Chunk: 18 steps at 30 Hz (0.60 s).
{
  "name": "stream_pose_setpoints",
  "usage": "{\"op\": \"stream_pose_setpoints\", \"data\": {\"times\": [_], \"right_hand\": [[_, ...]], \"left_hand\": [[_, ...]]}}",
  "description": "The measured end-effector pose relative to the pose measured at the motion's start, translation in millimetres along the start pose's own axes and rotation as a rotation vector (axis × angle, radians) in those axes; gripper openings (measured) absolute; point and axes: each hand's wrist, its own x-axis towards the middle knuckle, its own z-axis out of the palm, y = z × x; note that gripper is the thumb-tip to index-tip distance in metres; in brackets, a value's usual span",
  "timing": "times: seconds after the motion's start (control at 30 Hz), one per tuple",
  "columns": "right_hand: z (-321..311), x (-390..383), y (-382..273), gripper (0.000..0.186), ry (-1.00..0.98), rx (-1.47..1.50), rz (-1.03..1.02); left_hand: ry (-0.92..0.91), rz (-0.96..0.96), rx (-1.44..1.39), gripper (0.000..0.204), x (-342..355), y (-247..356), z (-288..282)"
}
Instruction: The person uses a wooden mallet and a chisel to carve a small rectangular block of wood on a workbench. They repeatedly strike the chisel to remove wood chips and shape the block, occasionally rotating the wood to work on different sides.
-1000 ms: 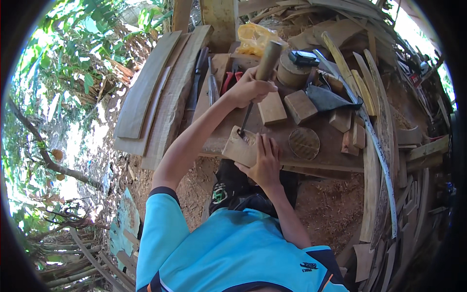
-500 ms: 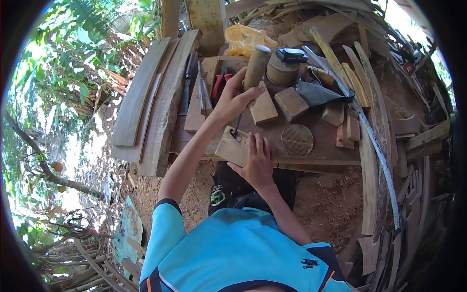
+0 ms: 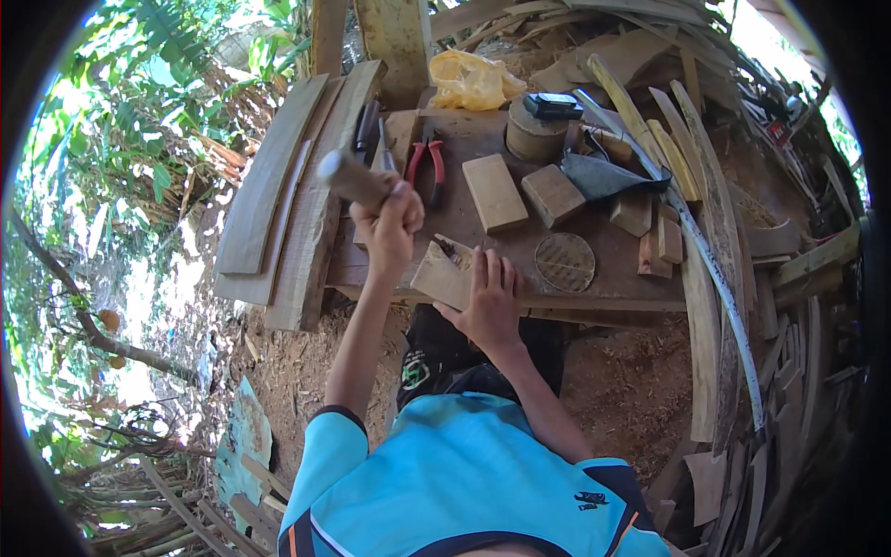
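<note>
My left hand (image 3: 390, 223) is closed round the thick wooden handle (image 3: 351, 178) of a chisel, raised over the left part of the workbench. The handle is a little blurred, and its blade cannot be made out. My right hand (image 3: 490, 302) holds a small pale wooden block (image 3: 436, 277) at the bench's near edge, fingers along its right side and thumb at its near side. A dark, rough-cut hollow shows at the block's far corner. Just beyond my left hand lie red-handled pliers (image 3: 437, 176). To the right of my right hand is a round wooden disc (image 3: 564, 263).
Two wooden blocks, one pale (image 3: 494, 193) and one browner (image 3: 554, 197), lie mid-bench. Behind them a short round log (image 3: 535, 139) carries a black device (image 3: 554, 106). Long planks (image 3: 320, 200) flank the bench (image 3: 613, 283) at left; a pale-blue strip (image 3: 710, 251) and curved slats line the right.
My left hand has swung left with the chisel, away from the block's hollow, uncovering the pliers and the pale block. My right hand stays on the wooden block.
</note>
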Motion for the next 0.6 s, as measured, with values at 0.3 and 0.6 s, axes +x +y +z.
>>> {"op": "stream_pose_setpoints", "data": {"times": [0.3,0.6], "right_hand": [[1.6,-0.5,-1.9,0.089,0.003,-0.018,0.002],[1.3,0.1,-1.2,0.089,0.013,-0.023,-0.011]], "left_hand": [[0.146,0.176,0.008,0.012,-20.6,3.0,-8.7],[0.041,0.234,0.006,0.022,-31.2,-1.7,-16.6]]}}
